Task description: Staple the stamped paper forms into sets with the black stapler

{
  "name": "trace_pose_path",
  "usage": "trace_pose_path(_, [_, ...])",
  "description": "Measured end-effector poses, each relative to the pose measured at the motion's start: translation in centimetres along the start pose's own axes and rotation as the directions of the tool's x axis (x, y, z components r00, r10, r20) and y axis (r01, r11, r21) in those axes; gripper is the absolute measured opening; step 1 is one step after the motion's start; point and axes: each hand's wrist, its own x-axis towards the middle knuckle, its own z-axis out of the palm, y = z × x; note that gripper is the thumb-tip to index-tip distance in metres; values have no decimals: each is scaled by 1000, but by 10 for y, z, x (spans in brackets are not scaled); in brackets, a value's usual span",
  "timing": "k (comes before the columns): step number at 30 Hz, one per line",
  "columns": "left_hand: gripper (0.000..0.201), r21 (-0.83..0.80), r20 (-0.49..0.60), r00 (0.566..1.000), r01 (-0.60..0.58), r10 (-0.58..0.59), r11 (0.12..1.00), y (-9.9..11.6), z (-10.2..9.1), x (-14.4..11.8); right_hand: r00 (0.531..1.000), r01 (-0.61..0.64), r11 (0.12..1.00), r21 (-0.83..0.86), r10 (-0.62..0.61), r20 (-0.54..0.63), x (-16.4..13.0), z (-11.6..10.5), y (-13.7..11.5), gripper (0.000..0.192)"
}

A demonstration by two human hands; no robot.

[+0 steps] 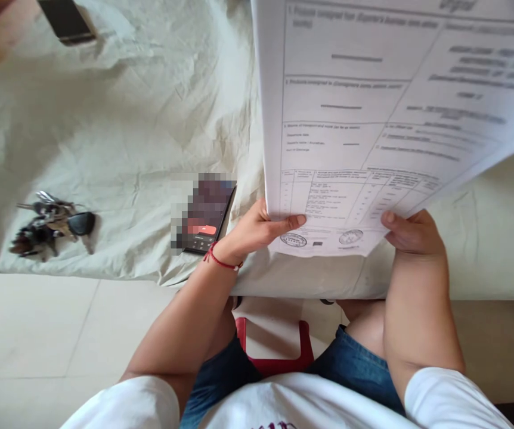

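Note:
Both my hands hold up a stack of printed papers (341,143), its top sheet a form with ruled boxes, a table and two round stamps near the lower edge. My left hand (266,226) grips the lower left corner, thumb lying on the front. At the lower right edge, my right hand (411,229) pinches the sheets with its thumb in front. The fingers of both hands are hidden behind the papers. A smartphone (207,208) with a lit, partly blurred-out screen lies just left of my left hand.
A pale wrinkled cloth (127,131) covers the table. On it lie a bunch of keys (53,223) at the left and a second dark phone (67,21) at the far left. Below the table edge are a red stool (279,364) and the tiled floor (28,328).

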Motion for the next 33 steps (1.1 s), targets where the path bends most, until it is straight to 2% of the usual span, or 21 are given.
trace_pose_path(3, [51, -115, 52, 994, 106, -101, 988, -3, 10, -5, 999, -21, 999, 26, 20, 33, -4, -5, -8, 56])
trace_pose_path(7, [56, -134, 60, 986, 163, -157, 977, -13, 13, -4, 997, -72, 997, 10, 72, -2, -5, -13, -4, 46])
trace_pose_path(9, [59, -170, 10, 988, 154, -154, 973, -18, 11, -1, 992, -122, 993, 0, 122, 31, -6, -16, 3, 47])
trace_pose_path(11, [61, -218, -92, 985, 122, -145, 968, -22, 9, 4, 982, -172, 985, -4, 172, 73, -9, -17, 10, 49])
trace_pose_path(14, [61, -243, -243, 958, 93, -153, 966, -25, 10, 8, 961, -225, 974, -28, 226, 162, -13, -17, 16, 48])
trace_pose_path(16, [61, -240, -262, 949, 114, -177, 964, -27, 12, 9, 944, -266, 963, -34, 268, 191, -14, -17, 16, 43])
trace_pose_path(18, [62, -250, -228, 952, 144, -203, 957, -28, 16, 7, 942, -301, 954, 2, 297, 157, -12, -18, 13, 39])
trace_pose_path(22, [64, -321, -134, 949, 232, -286, 918, -30, 26, 2, 967, -244, 965, 99, 250, -47, -3, -17, 9, 44])
trace_pose_path(25, [63, -323, -59, 939, 303, -339, 897, -33, 33, -1, 948, -240, 961, 140, 263, -181, 3, -12, 10, 49])
trace_pose_path(27, [63, -292, -32, 935, 329, -353, 898, -35, 35, -2, 928, -273, 951, 146, 300, -219, 3, -10, 13, 52])
trace_pose_path(29, [61, -246, -60, 936, 323, -347, 914, -35, 35, -1, 927, -285, 951, 124, 306, -215, 2, -9, 16, 51])
trace_pose_path(33, [51, -183, -247, 943, 180, -222, 967, -32, 30, 4, 937, -302, 949, 94, 314, -156, -3, -9, 16, 50])
